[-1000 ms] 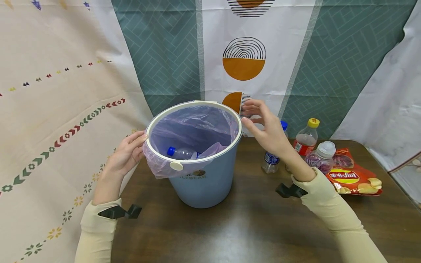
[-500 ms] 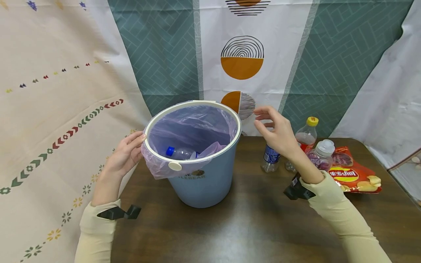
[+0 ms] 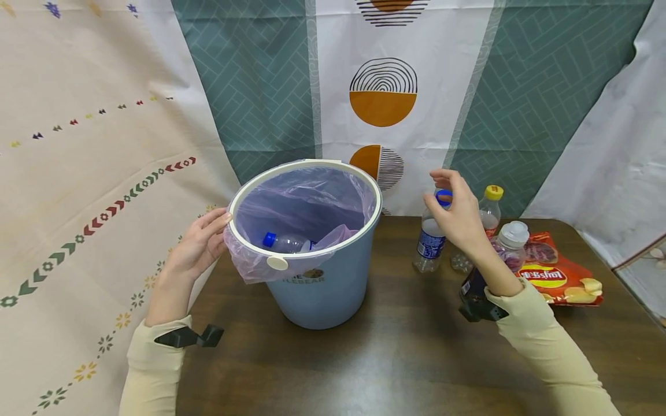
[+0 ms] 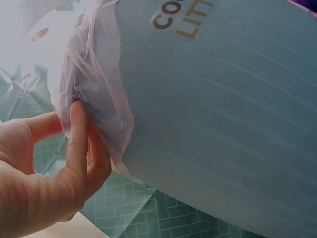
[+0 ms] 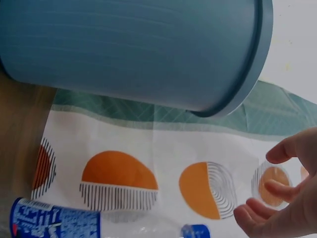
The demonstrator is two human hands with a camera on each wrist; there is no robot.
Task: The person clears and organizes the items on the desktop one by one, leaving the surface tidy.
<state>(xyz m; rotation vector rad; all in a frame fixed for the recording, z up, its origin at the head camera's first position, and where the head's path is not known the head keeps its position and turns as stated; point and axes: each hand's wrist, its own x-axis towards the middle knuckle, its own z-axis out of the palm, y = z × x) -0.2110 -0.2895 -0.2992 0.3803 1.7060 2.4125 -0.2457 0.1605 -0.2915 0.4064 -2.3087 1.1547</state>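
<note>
A blue trash bin [image 3: 333, 297] with a cream rim stands tilted on the table, lined with a thin pink plastic bag [image 3: 250, 260]. Inside it lies a clear bottle with a blue cap [image 3: 288, 243]. My left hand [image 3: 195, 245] grips the bin's left rim over the folded bag; in the left wrist view its fingers [image 4: 77, 139] press against the bag. To the right, my right hand [image 3: 460, 216] holds nothing, fingers loosely curved. It overlaps the cap of a blue-labelled clear bottle [image 3: 430, 240] in the head view; the right wrist view shows them apart.
Right of that bottle stand a yellow-capped bottle with a red label [image 3: 489, 214] and a white-lidded bottle with purplish contents [image 3: 511, 245]. A red bag of chips [image 3: 562, 277] lies behind them at the right. Patterned cloth [image 3: 385, 34] hangs behind the dark wooden table [image 3: 385, 370].
My right hand has moved right, away from the bin's rim, over to the blue-capped bottle. My left hand has stayed at the bin's rim.
</note>
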